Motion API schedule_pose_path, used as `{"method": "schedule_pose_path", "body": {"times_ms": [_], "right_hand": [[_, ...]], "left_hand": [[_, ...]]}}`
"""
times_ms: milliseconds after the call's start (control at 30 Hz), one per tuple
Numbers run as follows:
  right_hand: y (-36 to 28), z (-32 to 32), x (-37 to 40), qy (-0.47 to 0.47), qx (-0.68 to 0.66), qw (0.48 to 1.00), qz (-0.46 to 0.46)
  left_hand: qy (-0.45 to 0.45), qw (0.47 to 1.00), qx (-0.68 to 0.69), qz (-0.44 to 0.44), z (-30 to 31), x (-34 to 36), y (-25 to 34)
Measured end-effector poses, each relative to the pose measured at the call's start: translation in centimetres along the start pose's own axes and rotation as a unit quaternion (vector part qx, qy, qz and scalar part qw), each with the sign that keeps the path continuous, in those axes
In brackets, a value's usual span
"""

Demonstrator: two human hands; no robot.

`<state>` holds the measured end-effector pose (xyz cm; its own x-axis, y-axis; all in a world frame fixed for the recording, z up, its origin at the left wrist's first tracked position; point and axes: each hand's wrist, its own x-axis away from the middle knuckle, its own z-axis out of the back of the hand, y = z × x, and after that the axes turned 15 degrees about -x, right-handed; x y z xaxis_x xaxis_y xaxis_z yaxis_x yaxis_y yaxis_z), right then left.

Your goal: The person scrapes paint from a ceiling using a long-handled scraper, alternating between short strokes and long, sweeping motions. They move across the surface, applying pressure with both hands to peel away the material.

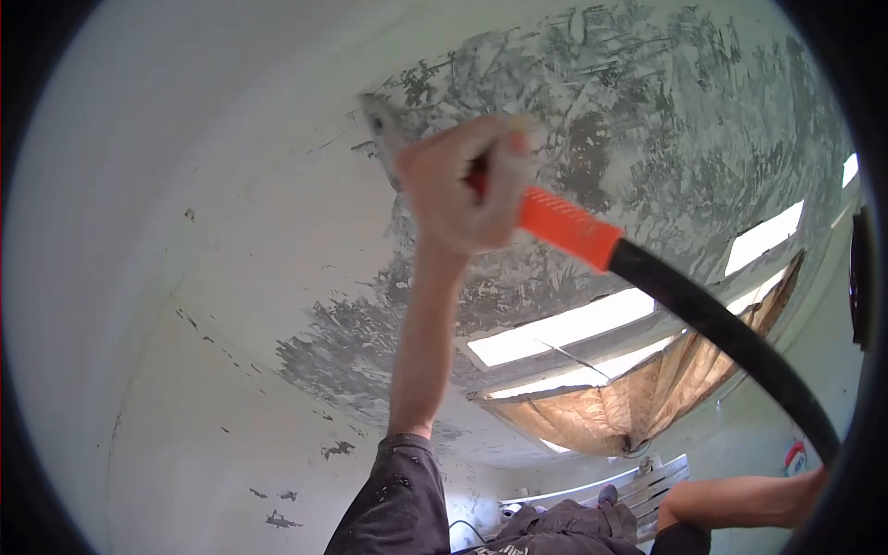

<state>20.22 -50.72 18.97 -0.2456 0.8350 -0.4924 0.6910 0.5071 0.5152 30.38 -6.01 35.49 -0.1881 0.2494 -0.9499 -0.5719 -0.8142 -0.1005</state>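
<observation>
Left hand (467,190): clenched round the scraper (571,228), nearest its blade (380,125).
Handle (721,321): slants from there toward the right hand (816,490).
Right hand: grip I can't tell.

Bright window panes (560,326), a draped brown cloth (638,393), white slats (661,487), dark object (860,282) far right
</observation>
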Motion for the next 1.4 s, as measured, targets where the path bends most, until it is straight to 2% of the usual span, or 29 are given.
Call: {"method": "schedule_pose_path", "body": {"times_ms": [67,100,133,200,233,300,333,400,467,533,600,633,667,733,767,800,867,900,967,1000,1033,1067,1133,1167,1267,1300,1333,1400], "right_hand": [[0.2,-1.3,2.2,0.052,0.051,0.997,-0.004],[0.9,-2.0,2.7,0.024,-0.078,0.992,-0.097],[0.3,-1.5,2.0,0.032,-0.077,0.991,-0.100],[-0.5,-0.4,0.4,-0.069,0.068,0.994,0.040],[-0.4,-0.3,0.5,-0.069,0.066,0.995,0.038],[1.0,-0.3,0.7,-0.061,0.077,0.995,0.023],[1.4,-0.3,0.6,-0.057,0.087,0.994,0.017],[1.2,-0.6,1.1,-0.050,0.107,0.993,0.017],[2.0,-2.1,2.0,0.033,-0.023,0.998,-0.041],[1.1,-2.4,1.3,0.038,-0.032,0.997,-0.053],[-1.2,-1.6,-0.9,-0.015,-0.029,0.999,0.037],[-1.3,-1.4,-1.2,-0.058,-0.045,0.997,0.017],[-1.1,-0.6,-1.2,-0.060,-0.048,0.997,0.017],[3.4,-2.5,1.2,0.032,0.004,0.997,0.063],[4.1,-3.1,2.2,0.043,0.008,0.999,0.011],[3.5,-2.9,1.9,0.042,0.007,0.999,0.019],[2.3,-2.8,1.1,0.001,-0.041,0.996,-0.081],[2.5,-3.3,0.9,-0.004,-0.007,1.000,0.024],[-0.3,-1.4,-0.7,-0.008,-0.007,0.999,0.048],[0.0,-1.4,-0.8,-0.012,-0.003,0.997,0.073],[0.4,-0.9,-0.8,-0.012,-0.010,0.997,0.071],[0.6,-0.3,-0.6,0.001,-0.004,0.999,0.043],[1.8,-0.8,0.1,0.032,0.016,0.999,-0.014],[2.5,-1.5,0.9,0.006,-0.037,0.999,-0.022],[1.3,-1.5,-0.4,-0.043,-0.079,0.995,-0.046],[-1.9,0.7,-2.2,0.012,0.110,0.984,0.143],[-2.0,1.0,-2.3,0.010,0.110,0.984,0.140],[-1.4,1.7,-2.2,-0.101,0.005,0.992,-0.077]], "left_hand": [[-0.016,0.998,-0.049,-0.023,1.1,-0.2,-0.3],[-0.039,0.994,-0.097,-0.041,1.5,0.0,-0.2],[-0.047,0.993,-0.100,-0.038,0.8,0.4,0.3],[0.005,1.000,0.013,0.009,-1.6,0.6,1.1],[0.024,0.998,0.050,0.025,-2.3,0.8,1.4],[-0.073,0.991,-0.088,-0.065,-2.1,1.0,2.2],[-0.070,0.992,-0.087,-0.064,-0.8,1.4,1.6],[-0.048,0.997,-0.022,0.058,2.2,1.9,0.2],[-0.040,0.998,-0.039,0.030,1.4,1.2,0.2],[-0.043,0.998,-0.055,0.007,0.3,1.1,0.7],[-0.028,0.999,0.012,-0.012,-2.4,0.5,1.6],[-0.076,0.994,-0.056,-0.057,-2.1,0.2,2.1],[-0.072,0.994,-0.057,-0.057,-1.4,0.3,1.7],[0.031,0.997,-0.022,0.064,0.9,1.3,1.0],[0.029,0.998,-0.017,0.059,2.0,1.8,0.4],[0.004,0.998,-0.037,0.049,3.3,1.9,-0.1],[-0.023,0.996,-0.066,0.048,3.6,2.6,-0.6],[-0.033,0.998,-0.043,0.042,2.2,2.3,0.0],[-0.033,0.998,-0.026,0.038,0.0,1.9,1.3],[-0.054,0.997,-0.063,-0.001,-0.9,1.9,2.0],[-0.075,0.991,-0.099,-0.044,-1.3,1.7,2.1],[-0.074,0.991,-0.102,-0.045,-0.6,2.1,1.4],[-0.015,0.998,-0.023,0.053,1.1,3.4,0.3],[-0.016,0.998,-0.021,0.048,1.1,3.0,0.3],[-0.041,0.995,-0.053,0.068,0.4,2.8,1.4],[-0.038,0.998,-0.044,0.025,-1.7,2.5,2.1],[-0.060,0.995,-0.083,-0.001,-1.8,2.4,2.6],[-0.075,0.989,-0.121,-0.027,-0.9,2.8,2.5]]}}
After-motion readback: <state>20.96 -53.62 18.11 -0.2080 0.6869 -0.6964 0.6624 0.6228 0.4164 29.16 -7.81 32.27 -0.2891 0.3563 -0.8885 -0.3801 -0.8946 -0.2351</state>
